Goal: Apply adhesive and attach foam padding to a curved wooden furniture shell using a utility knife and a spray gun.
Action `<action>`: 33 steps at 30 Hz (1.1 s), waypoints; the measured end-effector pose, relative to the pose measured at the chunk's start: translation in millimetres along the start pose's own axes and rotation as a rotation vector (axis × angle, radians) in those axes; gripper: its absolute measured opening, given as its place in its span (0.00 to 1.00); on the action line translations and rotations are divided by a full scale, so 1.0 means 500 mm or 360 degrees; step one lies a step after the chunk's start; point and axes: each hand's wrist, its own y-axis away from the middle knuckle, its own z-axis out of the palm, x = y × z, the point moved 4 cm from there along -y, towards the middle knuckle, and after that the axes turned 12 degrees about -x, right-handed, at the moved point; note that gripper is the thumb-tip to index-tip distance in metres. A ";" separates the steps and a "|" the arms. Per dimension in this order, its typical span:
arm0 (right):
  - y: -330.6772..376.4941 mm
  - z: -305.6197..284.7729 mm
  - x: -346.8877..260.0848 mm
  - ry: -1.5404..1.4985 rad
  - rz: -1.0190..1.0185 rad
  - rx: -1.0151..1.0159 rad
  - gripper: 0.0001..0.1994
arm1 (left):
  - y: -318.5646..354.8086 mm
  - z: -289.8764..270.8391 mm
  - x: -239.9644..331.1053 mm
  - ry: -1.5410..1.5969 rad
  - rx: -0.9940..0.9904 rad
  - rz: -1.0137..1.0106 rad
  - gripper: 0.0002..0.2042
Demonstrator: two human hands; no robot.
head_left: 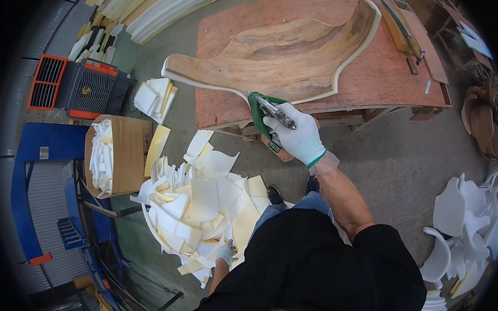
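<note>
In my right hand (297,132), gloved in white with a green cuff, is a green and silver spray gun (266,107). My fingers are closed around it, and its tip points at the near edge of a curved wooden shell (281,57). The shell rests on a reddish wooden table (221,31), with pale padding along its rim. Low on the left, my gloved left hand (226,252) has its fingers apart at the edge of a heap of white and yellowish foam pieces (204,202). Nothing shows in that hand.
A cardboard box (128,155) full of white offcuts stands left of the heap, near a grey and orange machine (93,89). White shaped foam parts (465,213) lie on the floor at the right, below stacked wooden shells (481,117). A long dark-edged tool (400,29) lies on the table.
</note>
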 end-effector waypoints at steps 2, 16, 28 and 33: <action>0.001 0.001 0.010 0.0053 0.0057 0.0001 0.13 | 0.000 0.002 0.001 0.0000 -0.0011 0.0006 0.33; 0.025 0.009 -0.067 -0.0071 -0.0374 -0.0111 0.15 | -0.025 0.013 0.009 -0.0005 -0.0070 0.0004 0.32; 0.069 -0.011 0.000 0.0049 0.0004 -0.0003 0.13 | -0.028 0.003 0.011 -0.0045 -0.0034 0.0021 0.31; 0.046 -0.005 -0.056 -0.0114 -0.0310 -0.0072 0.13 | -0.021 0.011 0.043 -0.0065 -0.0043 0.0051 0.30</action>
